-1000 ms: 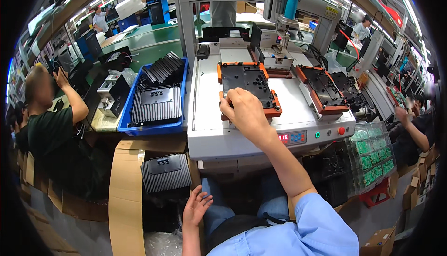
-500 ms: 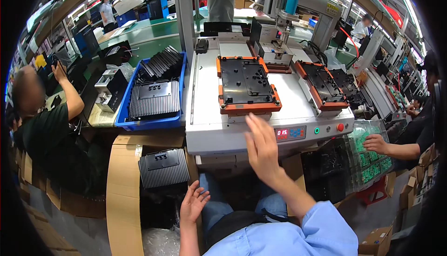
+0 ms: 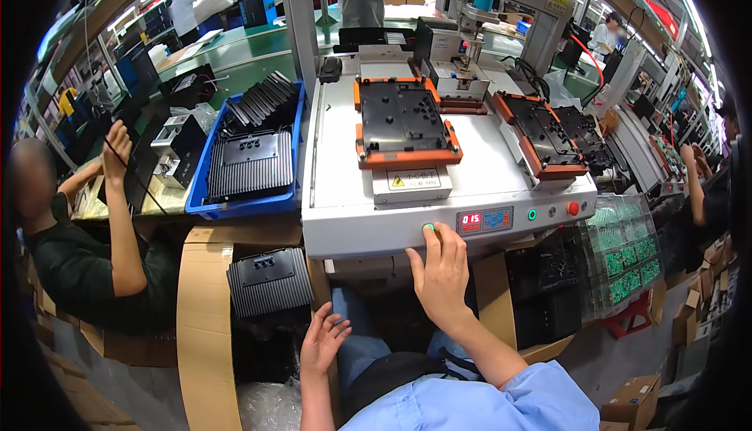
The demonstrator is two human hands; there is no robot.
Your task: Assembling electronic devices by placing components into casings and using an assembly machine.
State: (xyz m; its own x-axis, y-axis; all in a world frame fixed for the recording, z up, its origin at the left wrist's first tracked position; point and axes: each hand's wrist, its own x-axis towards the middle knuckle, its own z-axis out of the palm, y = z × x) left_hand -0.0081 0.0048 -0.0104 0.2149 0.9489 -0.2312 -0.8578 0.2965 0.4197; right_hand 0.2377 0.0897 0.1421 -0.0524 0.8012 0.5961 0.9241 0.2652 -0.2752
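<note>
My right hand (image 3: 442, 274) reaches to the front panel of a white benchtop machine (image 3: 360, 231). One fingertip rests on a green button (image 3: 428, 228), the other fingers are extended and the hand holds nothing. On the machine, a black plastic panel (image 3: 403, 117) lies in an orange-cornered fixture (image 3: 411, 157). A second black panel (image 3: 540, 129) sits in a similar fixture to the right. My left hand (image 3: 323, 341) is empty with loosely spread fingers, beside an open cardboard box (image 3: 205, 329). A black finned housing (image 3: 270, 282) lies in that box.
Left of the machine, a blue bin (image 3: 243, 208) holds several black finned parts. Clear trays of green circuit boards (image 3: 630, 262) stand at the right, near a red button (image 3: 573, 208). One co-worker (image 3: 94, 251) sits at the left with a dark cord; another works at the far right.
My right hand has come down onto the green button. The left fixture has slid back with its panel, showing a labelled white block in front. My left hand has barely moved.
</note>
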